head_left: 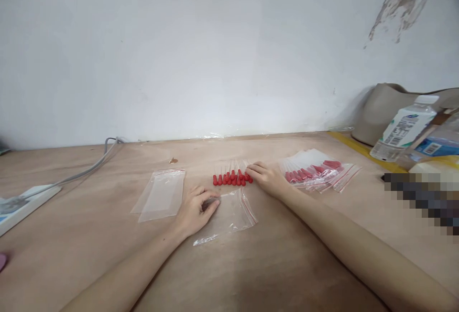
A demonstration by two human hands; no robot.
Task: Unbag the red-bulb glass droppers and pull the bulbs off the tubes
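Several droppers [229, 178] with red bulbs and thin clear stems lie side by side in a row on the wooden table. At the row's right end, my right hand [265, 177] has its fingers closed over the last droppers, partly hiding them. A clear zip bag [229, 214] with a red seal line lies flat just in front of the row. Resting at that bag's left edge is my left hand [197, 209], its fingers loosely curled and the thumb a little apart from them.
Two flat zip bags [163, 195] overlap on the left. Fanned out on the right are several bags holding red-bulbed droppers [308, 171]. Farther right stand a plastic bottle [405, 128] and a grey-beige container [375, 108]. A grey cable [89, 171] runs to a white object [27, 204] at far left.
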